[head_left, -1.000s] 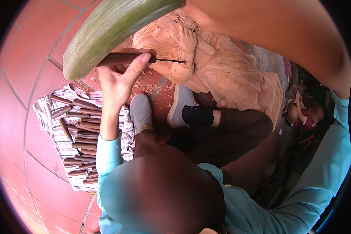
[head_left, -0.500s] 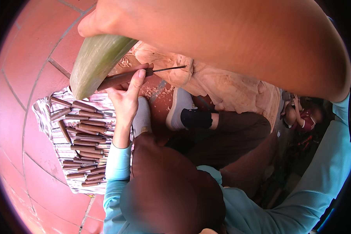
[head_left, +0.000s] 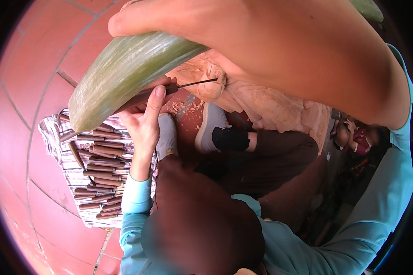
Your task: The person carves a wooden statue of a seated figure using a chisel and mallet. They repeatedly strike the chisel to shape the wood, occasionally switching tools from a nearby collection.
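Observation:
My left hand [head_left: 144,117] is closed around the brown wooden handle of a chisel [head_left: 170,88]. The chisel's thin dark blade points right, its tip at a rounded knob on a pale carved wood piece [head_left: 280,103]. Across the top, my right forearm reaches leftward, and my right hand [head_left: 142,18] is curled over a thick, rounded pale-green mallet [head_left: 124,73]; most of its fingers are hidden. The mallet slants down to the left, overlapping the butt of the chisel handle. Whether the two touch, I cannot tell.
Several wooden-handled chisels [head_left: 103,167] lie on a striped cloth [head_left: 73,183] at left, over red floor tiles [head_left: 50,215]. Wood shavings [head_left: 188,112] are scattered by my grey shoes [head_left: 211,126]. Another person [head_left: 360,137] sits at far right. A green piece [head_left: 368,10] shows at top right.
The mallet's lower end has moved left and down, and more of its length shows. My right hand has shifted slightly right and up. The chisel stays at nearly the same spot.

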Demonstrator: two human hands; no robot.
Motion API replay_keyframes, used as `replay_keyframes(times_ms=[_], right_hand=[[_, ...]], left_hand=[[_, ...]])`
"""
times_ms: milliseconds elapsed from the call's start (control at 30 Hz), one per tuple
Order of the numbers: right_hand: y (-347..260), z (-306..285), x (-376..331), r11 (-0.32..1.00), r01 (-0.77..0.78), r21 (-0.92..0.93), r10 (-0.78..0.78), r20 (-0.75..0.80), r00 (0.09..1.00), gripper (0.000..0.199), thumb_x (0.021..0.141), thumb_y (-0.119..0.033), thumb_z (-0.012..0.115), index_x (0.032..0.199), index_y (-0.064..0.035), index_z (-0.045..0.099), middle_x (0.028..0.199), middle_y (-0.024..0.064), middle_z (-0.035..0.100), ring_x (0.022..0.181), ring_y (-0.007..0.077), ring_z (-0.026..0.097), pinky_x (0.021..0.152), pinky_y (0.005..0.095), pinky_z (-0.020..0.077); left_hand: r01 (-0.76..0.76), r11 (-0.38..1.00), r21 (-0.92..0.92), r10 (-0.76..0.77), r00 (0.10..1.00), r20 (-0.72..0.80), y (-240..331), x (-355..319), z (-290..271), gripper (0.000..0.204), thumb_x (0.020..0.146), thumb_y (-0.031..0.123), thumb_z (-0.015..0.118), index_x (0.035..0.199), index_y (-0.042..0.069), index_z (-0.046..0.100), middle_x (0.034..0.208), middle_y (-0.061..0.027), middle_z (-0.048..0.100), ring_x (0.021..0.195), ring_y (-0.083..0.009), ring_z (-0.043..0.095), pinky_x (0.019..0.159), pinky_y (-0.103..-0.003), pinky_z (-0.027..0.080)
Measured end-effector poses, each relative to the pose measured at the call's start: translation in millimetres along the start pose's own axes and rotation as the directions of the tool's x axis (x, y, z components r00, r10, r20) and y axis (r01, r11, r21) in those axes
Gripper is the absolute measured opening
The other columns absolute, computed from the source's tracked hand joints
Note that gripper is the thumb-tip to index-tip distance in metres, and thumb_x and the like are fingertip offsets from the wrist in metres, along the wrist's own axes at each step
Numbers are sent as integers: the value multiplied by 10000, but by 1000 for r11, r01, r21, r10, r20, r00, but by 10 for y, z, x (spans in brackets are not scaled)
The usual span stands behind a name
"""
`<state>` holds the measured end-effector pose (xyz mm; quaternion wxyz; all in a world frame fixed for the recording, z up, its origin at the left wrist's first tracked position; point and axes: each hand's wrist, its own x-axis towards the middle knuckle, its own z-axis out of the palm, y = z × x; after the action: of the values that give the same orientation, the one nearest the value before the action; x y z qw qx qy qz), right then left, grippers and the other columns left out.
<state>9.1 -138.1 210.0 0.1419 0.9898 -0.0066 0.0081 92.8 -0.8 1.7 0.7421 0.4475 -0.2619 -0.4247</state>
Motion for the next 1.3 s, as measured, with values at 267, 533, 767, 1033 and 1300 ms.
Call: replay_keyframes(times_ms=[267, 533, 767, 1033, 1300], right_hand=[[10, -9, -55, 1000, -15, -3, 15, 1, 1000, 383, 713, -32, 667, 1079, -25, 556, 808, 120, 629, 589, 248, 616, 510, 335, 479], [1, -37, -69, 1000, -23, -2, 23, -12, 1000, 389, 712, -31, 668, 1084, -27, 555, 813, 119, 630, 592, 248, 616, 513, 335, 480], [4, -79, -33, 1000, -18, -13, 17, -10, 1000, 394, 712, -29, 668, 1088, -28, 554, 818, 118, 630, 595, 247, 617, 515, 334, 481], [-2, -130, -7, 1000, -16, -23, 16, -3, 1000, 399, 711, -28, 669, 1093, -29, 554, 823, 117, 631, 598, 247, 617, 518, 334, 481], [-18, -147, 16, 1000, -17, -23, 17, 0, 1000, 405, 710, -26, 670, 1098, -30, 553, 828, 116, 632, 601, 247, 618, 521, 334, 482]], left_hand=[[-31, 1000, 2, 31, 994, -104, 67, 64, 185, 546, 891, 22, 639, 1310, 27, 289, 980, -150, 643, 851, -195, 653, 709, -393, 612], [-247, 954, -169, 239, 969, -69, -79, -159, 262, 430, 896, -25, 614, 1264, -23, 392, 1081, -177, 637, 926, -214, 651, 843, -354, 554], [-251, 963, -99, 236, 961, -145, -74, -198, 262, 265, 868, -38, 650, 1121, -68, 581, 1072, -156, 655, 970, -198, 644, 874, -333, 533], [-59, 986, -155, 44, 994, -99, -171, -151, 159, 303, 850, -21, 689, 1129, -61, 576, 1068, -116, 655, 942, -141, 627, 851, -289, 496], [-317, 903, 291, 332, 943, -1, -36, -299, 181, 405, 846, -11, 698, 1205, -50, 516, 1160, -141, 603, 1017, -189, 597, 897, -327, 485]])
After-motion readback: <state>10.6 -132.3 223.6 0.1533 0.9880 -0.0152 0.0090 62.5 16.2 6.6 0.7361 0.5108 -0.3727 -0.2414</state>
